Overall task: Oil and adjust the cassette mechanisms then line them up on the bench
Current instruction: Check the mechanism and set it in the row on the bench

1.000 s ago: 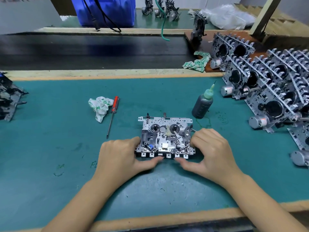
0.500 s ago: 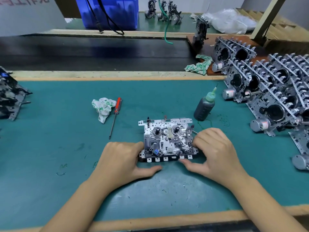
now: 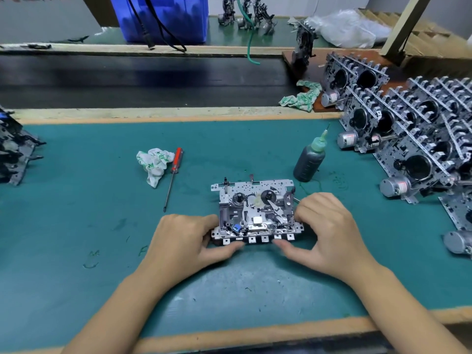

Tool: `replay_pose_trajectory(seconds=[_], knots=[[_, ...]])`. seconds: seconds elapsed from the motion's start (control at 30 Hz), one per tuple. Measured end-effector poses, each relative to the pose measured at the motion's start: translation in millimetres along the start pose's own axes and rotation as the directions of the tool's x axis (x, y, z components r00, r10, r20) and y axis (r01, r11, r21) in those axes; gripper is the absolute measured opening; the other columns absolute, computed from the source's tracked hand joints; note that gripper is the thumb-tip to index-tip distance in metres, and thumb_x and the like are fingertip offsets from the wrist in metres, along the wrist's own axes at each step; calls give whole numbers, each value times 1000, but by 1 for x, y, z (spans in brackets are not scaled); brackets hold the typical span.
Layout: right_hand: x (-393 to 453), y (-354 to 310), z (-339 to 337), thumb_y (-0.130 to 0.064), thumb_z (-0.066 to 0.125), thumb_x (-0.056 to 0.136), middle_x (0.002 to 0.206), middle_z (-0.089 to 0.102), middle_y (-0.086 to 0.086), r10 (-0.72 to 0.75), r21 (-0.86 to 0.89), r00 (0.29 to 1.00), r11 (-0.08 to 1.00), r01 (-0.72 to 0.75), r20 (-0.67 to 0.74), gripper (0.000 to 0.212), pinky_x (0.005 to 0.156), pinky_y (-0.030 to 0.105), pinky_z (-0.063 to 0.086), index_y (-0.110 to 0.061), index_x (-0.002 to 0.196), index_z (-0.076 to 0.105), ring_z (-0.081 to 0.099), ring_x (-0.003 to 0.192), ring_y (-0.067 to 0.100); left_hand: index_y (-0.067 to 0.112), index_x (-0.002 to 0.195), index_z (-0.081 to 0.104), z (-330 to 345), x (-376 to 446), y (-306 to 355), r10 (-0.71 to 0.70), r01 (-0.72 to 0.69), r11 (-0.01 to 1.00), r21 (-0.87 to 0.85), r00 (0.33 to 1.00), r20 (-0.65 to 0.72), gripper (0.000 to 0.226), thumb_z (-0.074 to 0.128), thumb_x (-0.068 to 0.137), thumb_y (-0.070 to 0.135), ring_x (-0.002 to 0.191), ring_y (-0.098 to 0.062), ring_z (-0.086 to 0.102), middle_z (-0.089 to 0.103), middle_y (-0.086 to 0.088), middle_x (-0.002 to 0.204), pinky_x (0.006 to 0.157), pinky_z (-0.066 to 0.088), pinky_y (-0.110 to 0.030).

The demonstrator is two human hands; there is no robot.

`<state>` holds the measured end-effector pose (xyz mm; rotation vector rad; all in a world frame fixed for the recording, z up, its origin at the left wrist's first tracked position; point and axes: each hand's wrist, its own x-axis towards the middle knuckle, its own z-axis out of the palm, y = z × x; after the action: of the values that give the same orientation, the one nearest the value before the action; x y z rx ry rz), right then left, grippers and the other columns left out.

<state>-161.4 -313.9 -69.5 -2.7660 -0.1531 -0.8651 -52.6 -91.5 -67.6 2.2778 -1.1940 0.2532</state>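
Cassette mechanism (image 3: 256, 213) lies flat on the worktop (image 3: 102, 213), left hand (image 3: 186, 238) and right hand (image 3: 329, 231) clamped on its ends; press the front keys evenly with both thumbs; keep the frame from sliding.

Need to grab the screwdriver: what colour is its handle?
Red, translucent-looking handle on the screwdriver; head view shows it.

Green-matted bench (image 3: 76, 226) fronts a black conveyor belt (image 3: 127, 80) and blue crate (image 3: 163, 16)

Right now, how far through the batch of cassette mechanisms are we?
Looks done: many mechanisms stand in rows on the bench's right. In hand: one mechanism lies flat, held by left hand and right hand; oil bottle and screwdriver lie untouched. Left: a few units at far left, state unclear.
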Motion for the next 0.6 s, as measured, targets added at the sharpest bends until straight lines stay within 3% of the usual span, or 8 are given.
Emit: replay_pose_trajectory(seconds=[0.13, 0.3, 0.47, 0.6], knots=[[1, 3, 1, -53, 57, 78, 63, 51, 3, 12, -86, 999, 996, -7, 53, 49, 71, 32, 38, -7, 63, 55, 50, 62, 25, 18, 52, 54, -1, 0, 4, -10, 9, 999, 49, 1000, 24, 67, 47, 58, 84, 33, -15, 47, 42, 4, 35, 36, 42, -27], [1, 3, 1, -62, 58, 75, 65, 51, 2, -3, -39, 996, 999, 7, 90, 56, 72, 35, 40, -7, 65, 54, 49, 63, 24, 18, 48, 58, 6, 0, 13, -159, 166, 969, 184, 986, -51, 67, 44, 59, 83, 32, -21, 48, 40, 0, 32, 34, 35, -27], [0, 3, 1, -65, 62, 71, 67, 51, 1, -15, -4, 994, 1000, 15, 108, 59, 70, 33, 40, -7, 66, 55, 47, 65, 23, 14, 40, 40, 8, -1, 16, -165, 188, 953, 238, 980, -113, 66, 47, 62, 76, 27, -22, 41, 34, -2, 30, 39, 21, -20], [4, 3, 0, -64, 61, 70, 68, 54, 3, -1, 10, 996, 1000, 0, 95, 59, 72, 33, 40, -6, 67, 57, 50, 66, 24, 12, 40, 39, 8, 1, 18, -179, 211, 949, 232, 972, -152, 67, 46, 65, 74, 25, -21, 37, 31, -4, 29, 41, 19, -19]])
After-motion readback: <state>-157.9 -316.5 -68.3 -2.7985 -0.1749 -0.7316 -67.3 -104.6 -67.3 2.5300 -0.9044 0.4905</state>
